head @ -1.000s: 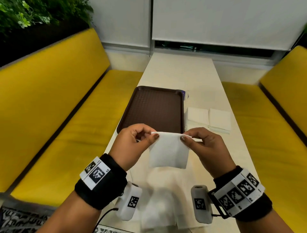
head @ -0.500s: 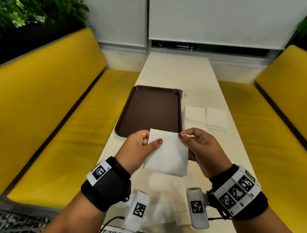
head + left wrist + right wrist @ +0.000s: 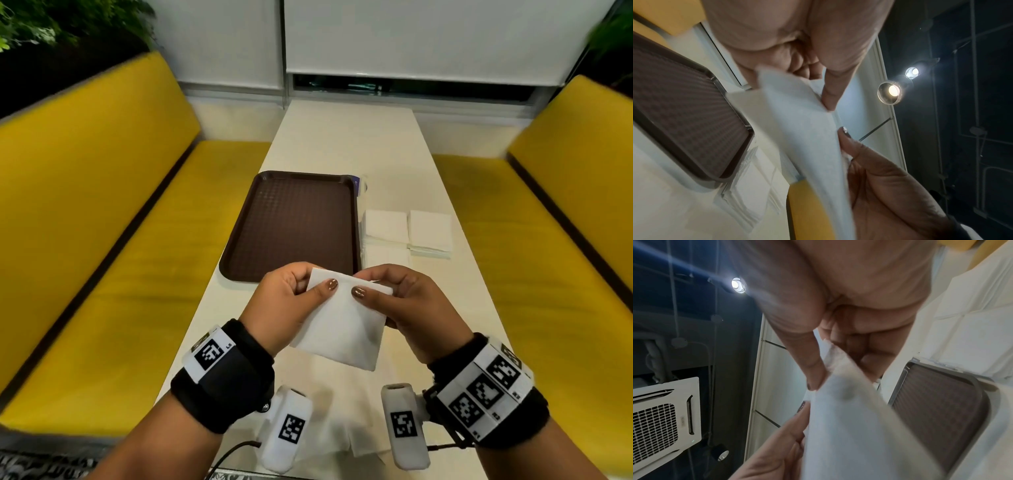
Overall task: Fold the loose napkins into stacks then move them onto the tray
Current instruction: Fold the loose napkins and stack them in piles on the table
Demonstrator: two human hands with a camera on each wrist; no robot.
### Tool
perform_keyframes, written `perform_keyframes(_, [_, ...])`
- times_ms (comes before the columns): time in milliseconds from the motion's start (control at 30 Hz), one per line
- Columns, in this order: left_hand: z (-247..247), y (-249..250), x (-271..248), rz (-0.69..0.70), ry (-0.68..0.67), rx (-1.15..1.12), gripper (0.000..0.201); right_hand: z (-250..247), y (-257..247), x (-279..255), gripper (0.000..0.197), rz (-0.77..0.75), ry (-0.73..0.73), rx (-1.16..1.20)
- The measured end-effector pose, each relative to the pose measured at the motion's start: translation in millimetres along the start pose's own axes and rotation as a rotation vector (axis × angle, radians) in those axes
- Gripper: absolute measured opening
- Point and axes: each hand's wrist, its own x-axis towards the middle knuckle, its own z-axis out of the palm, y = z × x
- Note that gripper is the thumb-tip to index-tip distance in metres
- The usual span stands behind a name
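Note:
A white folded napkin [image 3: 342, 325] hangs in the air above the near end of the table, tilted toward me. My left hand [image 3: 291, 301] pinches its upper left edge, thumb on top. My right hand [image 3: 394, 301] pinches its upper right edge the same way. In the left wrist view the napkin [image 3: 807, 129] runs between my left thumb and fingers. The right wrist view shows the napkin [image 3: 849, 418] under my right thumb. The brown tray [image 3: 294, 222] lies just beyond the hands, with nothing on it. Two stacks of folded napkins [image 3: 407, 233] sit right of the tray.
Loose white napkins [image 3: 342, 418] lie on the white table [image 3: 342, 144] under my wrists. Yellow benches [image 3: 85, 222] line both sides of the table. A small purple-edged object [image 3: 358, 181] peeks out at the tray's far right corner.
The napkin has tipped from hanging upright to lying tilted toward me. Both thumbs have slid inward along its top edge, and the hands have come closer together.

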Motion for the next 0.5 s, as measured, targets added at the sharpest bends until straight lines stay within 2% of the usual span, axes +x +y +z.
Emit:
perform_keyframes(167, [15.3, -0.1, 3.3, 0.003, -0.07, -0.028, 0.018, -11.8, 2.4, -0.5, 0.008, -0.065, 0.014, -0.016])
perform_keyframes(500, [50.7, 2.4, 24.0, 0.077, -0.039, -0.017, 0.008, -49.0, 13.3, 5.3, 0.005, -0.053, 0.012, -0.021])
